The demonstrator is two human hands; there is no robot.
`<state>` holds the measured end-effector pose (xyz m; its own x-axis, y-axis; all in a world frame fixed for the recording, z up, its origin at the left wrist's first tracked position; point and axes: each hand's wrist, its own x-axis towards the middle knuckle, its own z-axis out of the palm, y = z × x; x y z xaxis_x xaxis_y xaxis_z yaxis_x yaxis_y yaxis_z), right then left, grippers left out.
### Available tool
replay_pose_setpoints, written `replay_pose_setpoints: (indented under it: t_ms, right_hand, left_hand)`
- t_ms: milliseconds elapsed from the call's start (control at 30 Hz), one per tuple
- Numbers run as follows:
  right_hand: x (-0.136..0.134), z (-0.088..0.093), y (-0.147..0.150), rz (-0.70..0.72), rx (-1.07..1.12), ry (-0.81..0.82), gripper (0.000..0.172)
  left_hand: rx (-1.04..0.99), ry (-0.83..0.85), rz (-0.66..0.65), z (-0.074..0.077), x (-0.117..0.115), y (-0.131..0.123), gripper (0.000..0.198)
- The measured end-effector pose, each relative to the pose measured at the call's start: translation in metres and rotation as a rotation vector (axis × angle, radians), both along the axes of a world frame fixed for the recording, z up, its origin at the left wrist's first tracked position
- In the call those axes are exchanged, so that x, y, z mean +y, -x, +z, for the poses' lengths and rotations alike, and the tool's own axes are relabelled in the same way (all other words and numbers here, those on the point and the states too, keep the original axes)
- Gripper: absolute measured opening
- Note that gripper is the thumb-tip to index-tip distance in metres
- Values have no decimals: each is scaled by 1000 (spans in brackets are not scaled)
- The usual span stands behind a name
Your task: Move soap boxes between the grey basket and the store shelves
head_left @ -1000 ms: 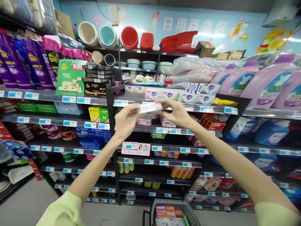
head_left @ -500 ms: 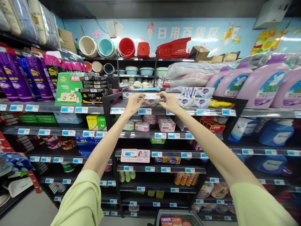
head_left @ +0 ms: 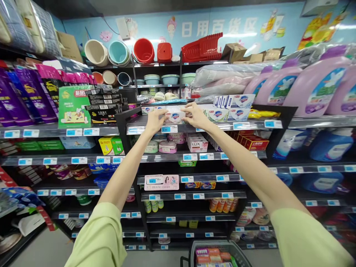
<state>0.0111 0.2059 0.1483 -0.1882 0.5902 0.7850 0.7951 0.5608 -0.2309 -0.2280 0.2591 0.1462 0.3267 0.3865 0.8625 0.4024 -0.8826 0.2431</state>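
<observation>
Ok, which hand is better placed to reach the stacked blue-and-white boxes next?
Probably the right hand: it holds the right end of the white box, nearer the blue-and-white boxes. The left hand is at the opposite end, farther off.

The small box (head_left: 174, 116), a blurred shape in mid-air a second ago, has moved back to the upper shelf (head_left: 187, 129) and now shows its printed front instead of its pale top. The left hand (head_left: 156, 121) and right hand (head_left: 195, 116), at its ends, have gone back with it, uncovering the price tag (head_left: 169, 129) and the pink soap packs (head_left: 167, 147) below.
</observation>
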Motion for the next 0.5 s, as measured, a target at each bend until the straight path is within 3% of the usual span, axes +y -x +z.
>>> replay_pose_setpoints:
  t_ms: [200,333,433,500]
  right_hand:
    - [3,-2,0,-65,-48,31,47]
    - [8,1,1,-119,-113,57,48]
    - [-8,-4,4,-142,-152,-40,57]
    - [-34,-17,4,-137,-116,-132,60]
  left_hand:
    - [19,142,62,1,-5,-1,30]
    - [67,124,63,5,1,-5,29]
    - [110,57,105,7,-8,-10,26]
    - [129,-12,120,2,-24,-11,37]
